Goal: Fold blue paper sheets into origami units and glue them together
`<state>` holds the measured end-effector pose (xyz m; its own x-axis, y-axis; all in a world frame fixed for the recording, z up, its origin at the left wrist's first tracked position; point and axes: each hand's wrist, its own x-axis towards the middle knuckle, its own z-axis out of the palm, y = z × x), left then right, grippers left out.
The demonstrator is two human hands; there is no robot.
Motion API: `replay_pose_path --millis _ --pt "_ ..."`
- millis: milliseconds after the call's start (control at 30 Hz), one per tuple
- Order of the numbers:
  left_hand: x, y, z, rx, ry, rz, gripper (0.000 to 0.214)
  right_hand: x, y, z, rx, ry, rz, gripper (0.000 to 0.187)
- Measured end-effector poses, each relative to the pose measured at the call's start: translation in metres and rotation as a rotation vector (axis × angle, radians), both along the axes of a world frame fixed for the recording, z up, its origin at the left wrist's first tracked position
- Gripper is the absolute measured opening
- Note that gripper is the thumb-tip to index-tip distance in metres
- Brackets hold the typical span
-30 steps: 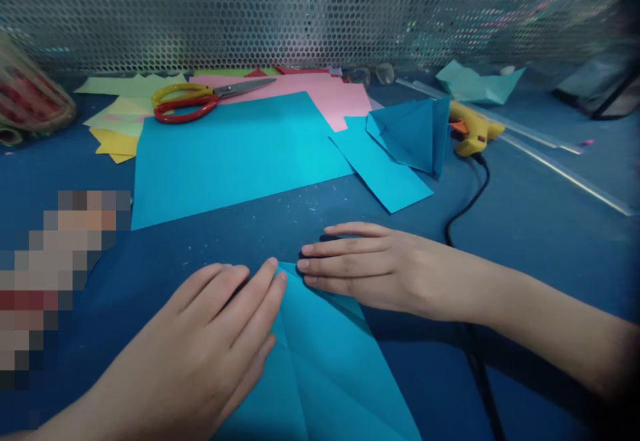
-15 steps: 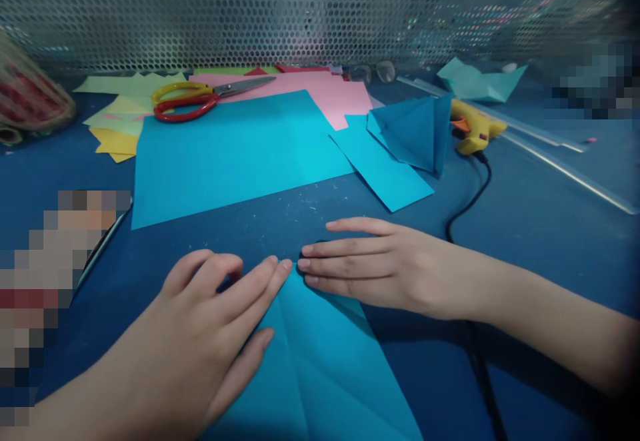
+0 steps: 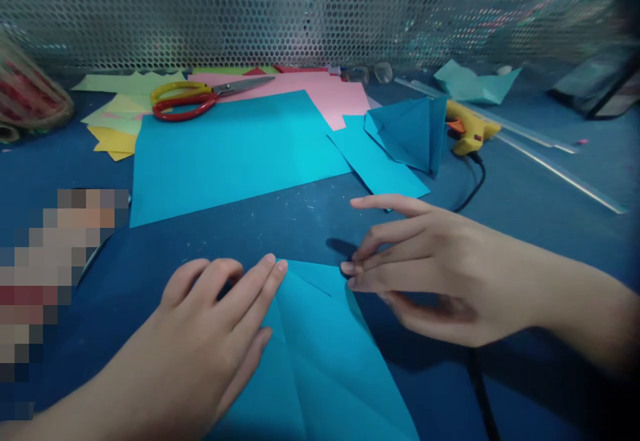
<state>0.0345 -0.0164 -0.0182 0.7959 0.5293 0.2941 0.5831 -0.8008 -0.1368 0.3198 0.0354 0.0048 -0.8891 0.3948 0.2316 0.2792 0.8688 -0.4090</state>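
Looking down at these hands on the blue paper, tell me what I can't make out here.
All in the head view:
Creased bright-blue paper sheet: near end cut off by the bottom edge; part of its left side hidden under the left hand.
Long black cord: middle stretch hidden behind the right hand.
Clear round container with red contents: cut off by the left edge; contents too blurred to identify.
Left side: pixelated patch masks whatever is there.

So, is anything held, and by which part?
The left grip rests on the paper near its far edge; whether the right grip pinches a corner cannot be told.
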Motion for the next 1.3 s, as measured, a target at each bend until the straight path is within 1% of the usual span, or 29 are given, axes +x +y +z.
replay_pose_path --millis 67,100,167,200,233,300,333,367,433,467,533,567,667,700,733,800,833,933,1000,1067,1133,1200,1300 --pt "0.000 -0.005 -0.004 0.020 -0.001 0.037 0.044 -0.002 -0.002 -0.003 0.001 0.094 -0.089 0.018" --pt "0.000 -0.007 -0.005 0.022 -0.004 0.048 0.043 -0.004 -0.004 -0.005 -0.010 0.155 -0.173 0.017" --pt "0.000 -0.011 -0.008 0.059 0.036 -0.013 0.037 -0.012 -0.010 -0.010 -0.084 0.221 -0.397 0.016" --pt "-0.001 -0.011 -0.008 0.085 0.055 -0.042 0.035 -0.017 -0.013 -0.013 -0.128 0.205 -0.487 0.021" --pt "-0.001 -0.012 -0.008 0.114 0.073 -0.070 0.033 -0.022 -0.016 -0.014 -0.156 0.168 -0.545 0.029" --pt "-0.002 -0.012 -0.008 0.149 0.079 -0.090 0.031 -0.030 -0.023 -0.017 -0.162 0.067 -0.578 0.038" --pt "-0.002 -0.013 -0.007 0.160 0.076 -0.096 0.030 -0.034 -0.026 -0.018 -0.151 0.026 -0.574 0.035" --pt "-0.002 -0.013 -0.006 0.170 0.075 -0.101 0.029 -0.037 -0.029 -0.019 -0.142 0.004 -0.570 0.029" --pt "-0.001 -0.013 -0.005 0.188 0.067 -0.099 0.029 -0.040 -0.034 -0.020 -0.146 0.011 -0.563 0.013" --pt "0.000 -0.013 -0.004 0.191 0.061 -0.095 0.030 -0.041 -0.037 -0.021 -0.157 0.029 -0.561 0.009" --pt "0.002 -0.013 -0.003 0.181 0.038 -0.099 0.035 -0.042 -0.040 -0.021 -0.187 0.075 -0.548 0.012" --pt "0.003 -0.013 -0.003 0.168 0.027 -0.105 0.038 -0.042 -0.041 -0.020 -0.202 0.093 -0.533 0.017" --pt "0.004 -0.011 -0.004 0.133 0.012 -0.101 0.043 -0.041 -0.041 -0.018 -0.207 0.129 -0.449 0.048" --pt "0.003 -0.011 -0.005 0.132 0.012 -0.094 0.044 -0.041 -0.040 -0.018 -0.191 0.147 -0.411 0.049" --pt "0.003 -0.011 -0.006 0.126 0.018 -0.093 0.044 -0.040 -0.039 -0.020 -0.167 0.162 -0.376 0.042" --pt "0.001 -0.012 -0.008 0.121 0.027 -0.094 0.042 -0.040 -0.035 -0.024 -0.113 0.210 -0.327 0.020" --pt "0.001 -0.012 -0.008 0.119 0.028 -0.097 0.041 -0.039 -0.034 -0.027 -0.092 0.242 -0.313 0.018" --pt "0.001 -0.013 -0.009 0.125 0.024 -0.072 0.041 -0.038 -0.033 -0.034 -0.058 0.314 -0.299 0.020" --pt "0.002 -0.013 -0.009 0.117 0.033 -0.059 0.043 -0.037 -0.035 -0.035 -0.027 0.317 -0.287 0.025" --pt "0.002 -0.012 -0.007 0.112 0.036 -0.040 0.042 -0.037 -0.038 -0.034 0.028 0.293 -0.241 0.028" --pt "0.003 -0.012 -0.006 0.111 0.038 -0.039 0.039 -0.038 -0.038 -0.031 0.072 0.279 -0.160 0.029" --pt "0.002 -0.012 -0.005 0.120 0.039 -0.051 0.039 -0.040 -0.036 -0.030 0.084 0.270 -0.101 0.027" --pt "0.001 -0.013 -0.003 0.104 0.028 -0.047 0.047 -0.043 -0.033 -0.030 0.090 0.264 -0.068 0.021"
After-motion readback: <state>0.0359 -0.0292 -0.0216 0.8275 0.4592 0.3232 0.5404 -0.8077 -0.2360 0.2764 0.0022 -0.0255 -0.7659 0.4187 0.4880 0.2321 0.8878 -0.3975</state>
